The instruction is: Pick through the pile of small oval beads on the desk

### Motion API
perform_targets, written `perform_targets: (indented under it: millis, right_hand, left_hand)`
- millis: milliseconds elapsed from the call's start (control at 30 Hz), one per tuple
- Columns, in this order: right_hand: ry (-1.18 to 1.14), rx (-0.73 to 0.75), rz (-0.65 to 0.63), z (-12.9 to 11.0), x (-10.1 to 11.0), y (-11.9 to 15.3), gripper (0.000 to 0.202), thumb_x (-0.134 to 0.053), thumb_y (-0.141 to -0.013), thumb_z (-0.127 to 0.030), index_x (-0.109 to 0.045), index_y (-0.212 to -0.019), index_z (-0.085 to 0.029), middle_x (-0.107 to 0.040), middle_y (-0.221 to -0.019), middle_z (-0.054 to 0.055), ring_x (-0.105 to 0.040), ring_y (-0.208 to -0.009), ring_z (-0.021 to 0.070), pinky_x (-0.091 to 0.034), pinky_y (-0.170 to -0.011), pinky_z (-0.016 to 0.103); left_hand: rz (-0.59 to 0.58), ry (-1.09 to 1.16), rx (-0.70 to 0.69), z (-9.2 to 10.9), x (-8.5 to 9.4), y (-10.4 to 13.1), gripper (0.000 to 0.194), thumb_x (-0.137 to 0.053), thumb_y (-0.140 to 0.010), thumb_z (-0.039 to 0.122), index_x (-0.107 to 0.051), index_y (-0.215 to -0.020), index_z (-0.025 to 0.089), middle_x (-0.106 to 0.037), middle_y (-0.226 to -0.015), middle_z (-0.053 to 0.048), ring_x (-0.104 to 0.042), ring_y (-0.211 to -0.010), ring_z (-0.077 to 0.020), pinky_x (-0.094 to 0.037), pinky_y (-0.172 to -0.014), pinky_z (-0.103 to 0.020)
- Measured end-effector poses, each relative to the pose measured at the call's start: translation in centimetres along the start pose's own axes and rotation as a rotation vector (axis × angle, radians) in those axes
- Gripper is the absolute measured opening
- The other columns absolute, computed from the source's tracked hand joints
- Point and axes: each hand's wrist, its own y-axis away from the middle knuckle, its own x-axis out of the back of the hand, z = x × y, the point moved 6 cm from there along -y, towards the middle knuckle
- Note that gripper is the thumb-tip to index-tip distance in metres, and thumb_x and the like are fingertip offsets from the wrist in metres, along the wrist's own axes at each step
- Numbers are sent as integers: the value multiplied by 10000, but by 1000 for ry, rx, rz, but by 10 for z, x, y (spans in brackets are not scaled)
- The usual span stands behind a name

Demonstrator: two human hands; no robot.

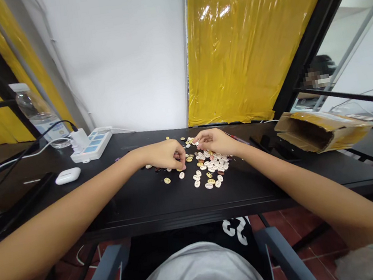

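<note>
Small oval buttons [211,166], mostly white with some yellow and brown ones, lie in a loose pile on the black table [140,203]. My left hand [166,154] is left of the pile, its thumb and fingers pinched low over the tabletop. A bit of a yellow button [180,169] shows at those fingertips, partly hidden. Near it lie a single white button [181,175] and a yellow one [167,180]. My right hand [217,141] is above the far side of the pile, pinching a white button [197,144] between thumb and finger.
At the left are a white power strip [91,145], a water bottle [40,112], a white earphone case [68,176] and cables. An open cardboard box [321,129] stands at the right, beside a dark flat object [275,148]. Behind the table is a wall with yellow sheeting.
</note>
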Motion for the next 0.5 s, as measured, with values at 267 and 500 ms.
perform_targets:
  millis: [267,500]
  right_hand:
    - [10,17,-1,0,0,0,223,-663,-774,-221,-691,-977,-133,-687,-786,65,-642,-682,157,-537,-552,259]
    - [-6,16,3,-3,0,0,194,-665,-765,-201,-688,-946,-134,-689,-775,62,-650,-712,160,-541,-577,257]
  left_hand:
    - [-16,3,-33,2,-1,1,136,-622,-698,241,-728,-758,181,-673,-697,-5,-551,-603,-128,-383,-595,-245]
    - [-81,-40,-31,4,-5,1,167,-561,-748,238,-710,-784,171,-641,-691,-8,-530,-581,-127,-374,-577,-244]
